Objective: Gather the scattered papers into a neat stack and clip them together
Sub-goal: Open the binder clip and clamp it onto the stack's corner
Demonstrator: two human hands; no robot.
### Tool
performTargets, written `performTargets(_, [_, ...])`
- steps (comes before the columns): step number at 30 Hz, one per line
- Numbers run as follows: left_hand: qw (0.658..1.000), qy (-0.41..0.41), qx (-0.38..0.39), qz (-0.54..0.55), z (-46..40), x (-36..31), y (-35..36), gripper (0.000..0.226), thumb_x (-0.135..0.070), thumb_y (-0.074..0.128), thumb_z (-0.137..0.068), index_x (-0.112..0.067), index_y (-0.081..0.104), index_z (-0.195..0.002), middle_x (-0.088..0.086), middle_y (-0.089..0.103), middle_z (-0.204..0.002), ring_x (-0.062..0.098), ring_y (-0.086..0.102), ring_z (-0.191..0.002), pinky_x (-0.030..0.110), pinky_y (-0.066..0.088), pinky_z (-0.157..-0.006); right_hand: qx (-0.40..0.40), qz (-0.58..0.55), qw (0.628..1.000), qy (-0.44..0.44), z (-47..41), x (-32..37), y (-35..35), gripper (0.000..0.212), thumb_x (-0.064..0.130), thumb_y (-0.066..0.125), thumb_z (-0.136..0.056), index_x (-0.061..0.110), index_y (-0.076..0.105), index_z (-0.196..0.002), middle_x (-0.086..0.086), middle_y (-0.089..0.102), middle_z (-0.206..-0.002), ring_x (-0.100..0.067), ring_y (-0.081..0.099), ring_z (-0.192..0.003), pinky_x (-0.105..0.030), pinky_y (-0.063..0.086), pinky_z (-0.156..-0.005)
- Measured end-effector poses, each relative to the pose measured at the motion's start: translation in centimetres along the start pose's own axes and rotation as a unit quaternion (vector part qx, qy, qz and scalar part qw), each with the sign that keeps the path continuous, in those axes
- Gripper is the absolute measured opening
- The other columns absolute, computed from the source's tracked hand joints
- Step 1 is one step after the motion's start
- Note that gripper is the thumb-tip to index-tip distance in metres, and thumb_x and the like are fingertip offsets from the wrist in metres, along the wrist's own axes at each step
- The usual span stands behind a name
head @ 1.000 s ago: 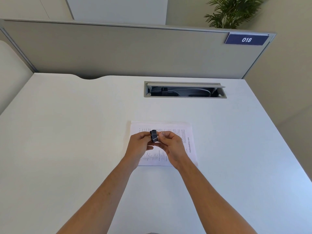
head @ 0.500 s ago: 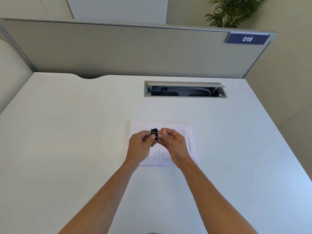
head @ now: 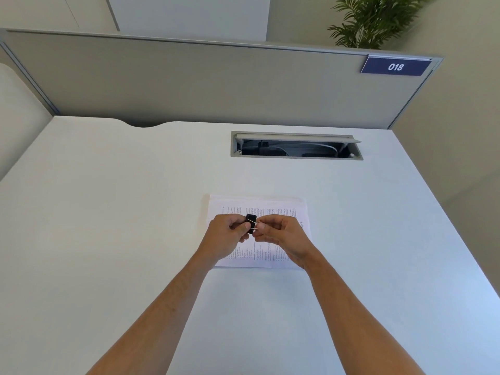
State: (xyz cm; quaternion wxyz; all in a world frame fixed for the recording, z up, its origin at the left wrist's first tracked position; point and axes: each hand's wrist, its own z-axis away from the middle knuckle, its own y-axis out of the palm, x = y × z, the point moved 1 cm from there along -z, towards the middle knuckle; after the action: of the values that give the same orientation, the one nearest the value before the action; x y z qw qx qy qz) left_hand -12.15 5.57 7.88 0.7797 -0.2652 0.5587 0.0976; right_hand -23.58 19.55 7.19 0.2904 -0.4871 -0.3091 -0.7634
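A stack of printed white papers [head: 270,205] lies flat at the middle of the white desk [head: 108,226], its edges roughly squared. Above the stack I hold a small black binder clip [head: 250,222] between both hands. My left hand [head: 228,235] grips the clip's black body from the left. My right hand [head: 282,236] pinches its silver wire handles from the right. The clip is off the paper, not around any edge. My hands hide the middle of the sheets.
An open cable tray slot [head: 296,146] with cables inside is set into the desk behind the papers. A grey partition [head: 203,82] with a blue "018" sign [head: 395,66] closes the back. A plant [head: 370,20] stands beyond it. The desk's right edge drops off nearby.
The clip has turned in my fingers and my hands shifted slightly; my right fingers now pinch the wire handles. The papers have not moved.
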Motion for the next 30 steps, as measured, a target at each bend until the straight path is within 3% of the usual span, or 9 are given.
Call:
performTargets(4, [1.000,0.000,-0.004,0.002,-0.1,0.1,0.2,0.022,-0.007,0.061,-0.093,-0.020,0.073,-0.079,0.014,0.073,-0.075,0.018,0.065,-0.066,0.044,0.056,-0.079,-0.023,0.004,1.000,-0.007,-0.1,-0.6,0.1,0.013,0.001,0.072,-0.086,0.000,0.071,-0.099,-0.021,0.071,-0.089,-0.028,0.073,-0.080,-0.033,0.059,-0.078])
performTargets(13, [0.997,-0.018,-0.055,0.053,-0.1,1.0,0.3,0.008,-0.018,0.069,-0.090,-0.024,0.075,-0.086,-0.002,0.074,-0.081,0.014,0.068,-0.076,0.035,0.057,-0.079,-0.079,-0.001,0.996,-0.036,-0.7,-1.3,-0.6,0.012,0.001,0.068,-0.089,0.002,0.069,-0.101,-0.018,0.073,-0.090,-0.026,0.073,-0.083,-0.034,0.060,-0.080])
performTargets(15, [0.991,-0.048,-0.125,0.015,0.0,2.2,0.1,0.013,-0.025,0.071,-0.089,-0.017,0.073,-0.099,-0.003,0.073,-0.097,0.011,0.067,-0.088,0.029,0.052,-0.085,-0.131,-0.016,0.990,-0.047,-0.7,-1.8,-1.8,0.011,0.004,0.067,-0.091,0.004,0.069,-0.102,-0.016,0.074,-0.091,-0.024,0.071,-0.084,-0.034,0.059,-0.081])
performTargets(17, [0.974,-0.107,-0.186,-0.073,0.0,3.8,-0.3,0.034,-0.031,0.069,-0.089,-0.012,0.067,-0.117,0.005,0.065,-0.120,0.022,0.062,-0.109,0.036,0.048,-0.096,-0.201,0.007,0.978,-0.052,-0.5,-2.7,-3.4,0.015,0.008,0.069,-0.091,0.005,0.070,-0.105,-0.010,0.074,-0.092,-0.016,0.070,-0.083,-0.030,0.057,-0.081])
performTargets(19, [0.953,-0.173,-0.196,-0.153,0.2,4.9,-0.6,0.051,-0.035,0.067,-0.088,-0.010,0.057,-0.132,0.013,0.056,-0.133,0.032,0.052,-0.124,0.043,0.045,-0.102,-0.260,0.037,0.963,-0.053,-0.2,-3.6,-4.7,0.022,0.014,0.071,-0.090,0.005,0.070,-0.110,-0.003,0.074,-0.096,-0.008,0.069,-0.085,-0.018,0.053,-0.080])
performTargets(21, [0.937,-0.227,-0.179,-0.196,0.4,5.5,-0.6,0.062,-0.037,0.067,-0.086,-0.007,0.050,-0.137,0.017,0.051,-0.135,0.037,0.047,-0.128,0.046,0.045,-0.100,-0.299,0.058,0.951,-0.051,0.0,-4.5,-5.7,0.027,0.018,0.072,-0.090,0.007,0.069,-0.113,-0.001,0.073,-0.101,-0.008,0.068,-0.093,-0.016,0.051,-0.083])
performTargets(24, [0.926,-0.250,-0.167,-0.230,0.5,5.8,-0.2,0.063,-0.041,0.067,-0.084,-0.005,0.048,-0.132,0.017,0.052,-0.131,0.037,0.047,-0.126,0.047,0.047,-0.097,-0.322,0.099,0.940,-0.051,0.2,-5.6,-6.1,0.026,0.022,0.071,-0.090,0.010,0.069,-0.113,0.000,0.072,-0.105,-0.014,0.067,-0.101,-0.024,0.049,-0.089])
performTargets(28, [0.920,-0.258,-0.148,-0.257,0.2,5.6,0.6,0.062,-0.041,0.065,-0.085,-0.005,0.044,-0.131,0.019,0.049,-0.132,0.037,0.044,-0.126,0.045,0.044,-0.096,-0.320,0.138,0.936,-0.054,0.2,-6.2,-5.9,0.007,0.020,0.069,-0.091,0.025,0.068,-0.096,0.019,0.067,-0.091,0.002,0.061,-0.091,-0.018,0.043,-0.077])
performTargets(30, [0.918,-0.258,-0.143,-0.266,0.1,5.6,0.8,0.061,-0.039,0.066,-0.085,-0.004,0.044,-0.130,0.019,0.048,-0.131,0.037,0.043,-0.126,0.044,0.045,-0.095,-0.317,0.140,0.937,-0.052,0.1,-6.8,-5.9,0.013,0.020,0.070,-0.090,0.020,0.069,-0.103,0.018,0.068,-0.095,0.008,0.060,-0.094,-0.018,0.041,-0.083])
